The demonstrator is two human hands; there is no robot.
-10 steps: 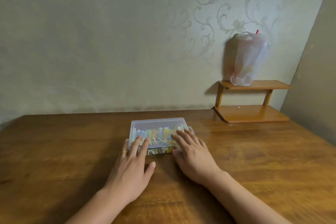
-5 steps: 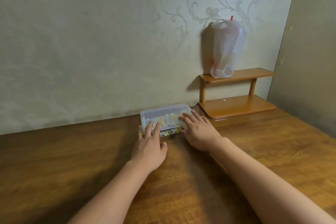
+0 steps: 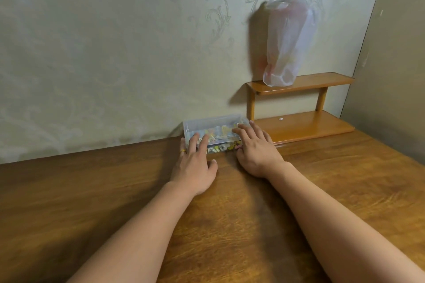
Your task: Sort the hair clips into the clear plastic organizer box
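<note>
The clear plastic organizer box point(image 3: 215, 123) lies closed at the far edge of the wooden table point(image 3: 115, 190), close against the wall. Coloured hair clips point(image 3: 218, 133) show through its lid and front. My left hand point(image 3: 195, 163), with a gold ring, rests flat with its fingers on the box's left front part. My right hand point(image 3: 257, 149) lies flat with its fingers on the right end of the lid. Both arms are stretched forward. Neither hand holds a clip.
A small two-tier wooden shelf point(image 3: 303, 126) stands on the table right of the box, touching or nearly touching it. A translucent plastic bag point(image 3: 287, 41) hangs on the wall above it. A wall runs along the right side.
Both hands have slid the closed box away from me, to the wall beside the shelf. My arms have stretched out further.
</note>
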